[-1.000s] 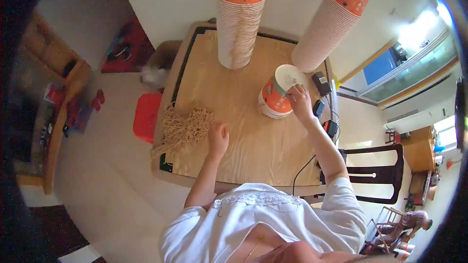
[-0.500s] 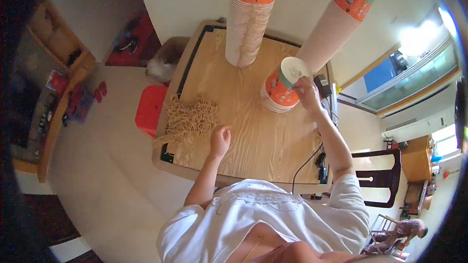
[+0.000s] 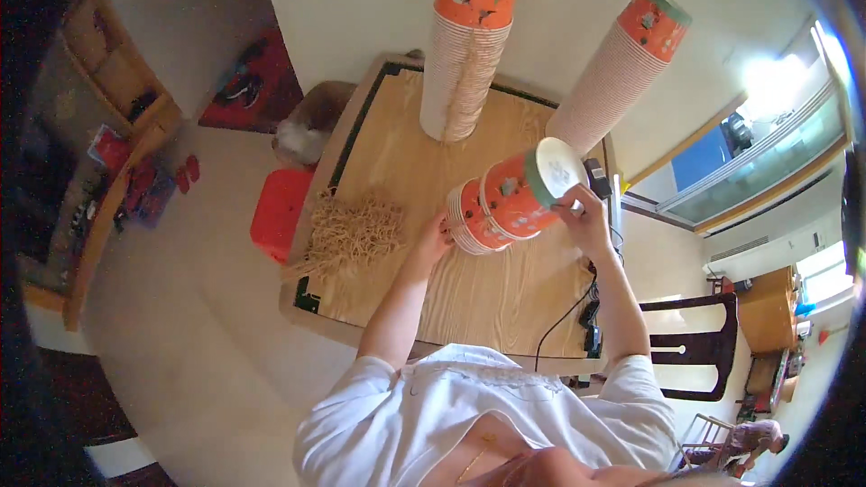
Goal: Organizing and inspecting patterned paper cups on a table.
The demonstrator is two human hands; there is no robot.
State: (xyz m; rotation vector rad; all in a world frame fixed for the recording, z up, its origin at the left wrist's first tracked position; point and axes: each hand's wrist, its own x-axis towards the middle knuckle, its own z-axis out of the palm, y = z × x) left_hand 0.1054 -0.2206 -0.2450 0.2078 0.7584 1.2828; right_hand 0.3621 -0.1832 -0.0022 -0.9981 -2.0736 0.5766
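Note:
A short stack of orange paper cups (image 3: 471, 219) stands upside down, tilted, near the middle of the table. My right hand (image 3: 585, 215) pinches the green-banded end of the top paper cup (image 3: 519, 191), which is partly drawn off the stack, its pale round base facing up and right. Against the lower stack's left side is my left hand (image 3: 437, 236), fingers curled at the rims and partly hidden. Behind stand two tall stacks of the same cups: the left stack (image 3: 456, 72) has twine-like strands down its side, and the right stack (image 3: 606, 81) leans in view.
A heap of tan twine or shredded strands (image 3: 354, 230) lies at the table's left. Black adapters and a cable (image 3: 591, 329) run along the right edge. A red stool (image 3: 280, 216) and a bin (image 3: 316, 122) stand left; a dark chair (image 3: 690, 343) stands right.
My left hand has moved from beside the twine heap to the short stack. The top cup has come partly away from the stack, with my right hand on its base end.

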